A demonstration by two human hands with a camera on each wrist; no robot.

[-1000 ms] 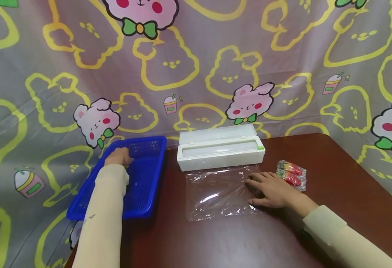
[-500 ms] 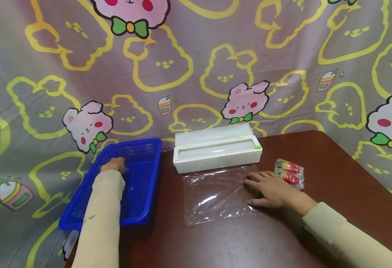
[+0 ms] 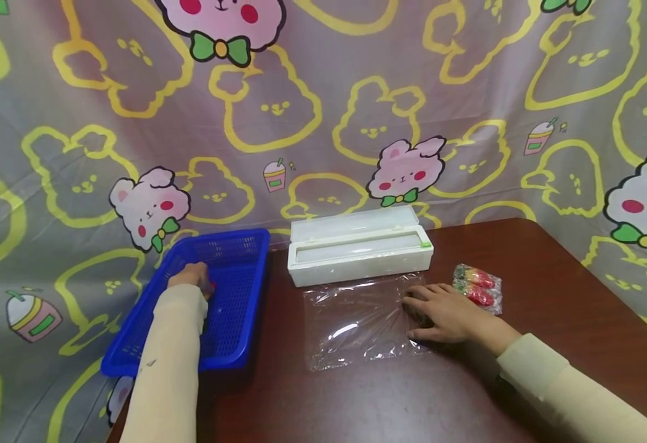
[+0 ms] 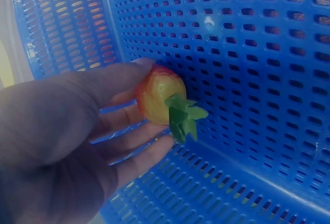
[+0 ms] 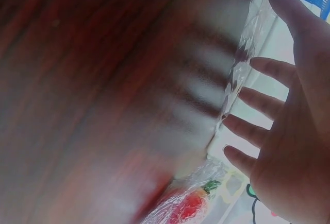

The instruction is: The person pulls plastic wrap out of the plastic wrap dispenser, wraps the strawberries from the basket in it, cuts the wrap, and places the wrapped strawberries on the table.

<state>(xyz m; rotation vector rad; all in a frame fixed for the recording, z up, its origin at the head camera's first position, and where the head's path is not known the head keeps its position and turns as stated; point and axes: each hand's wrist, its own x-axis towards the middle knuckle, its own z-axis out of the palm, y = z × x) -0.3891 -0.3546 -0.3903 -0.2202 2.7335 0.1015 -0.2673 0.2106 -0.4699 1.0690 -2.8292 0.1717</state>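
My left hand (image 3: 189, 277) reaches into the blue plastic basket (image 3: 229, 314). In the left wrist view its thumb and fingers hold a toy strawberry (image 4: 161, 92), red and yellow with green leaves, close to the perforated basket surface. Only a bit of red shows past the fingers in the head view. My right hand (image 3: 445, 311) rests with fingers spread on the right edge of a clear sheet of plastic wrap (image 3: 351, 326) laid flat on the table. Just beyond that hand lie two strawberries (image 3: 480, 288) wrapped in clear film.
Behind the sheet stands a white plastic wrap dispenser (image 3: 362, 264), its lid (image 3: 357, 224) raised and a small green piece at its right end. A brown table (image 3: 390, 400) carries everything. A patterned cloth (image 3: 323, 123) hangs close behind the table.
The left hand stays inside the basket, and a red bit of the strawberry now shows beside its fingers. The head view has shifted slightly. My right hand keeps its place on the wrap.
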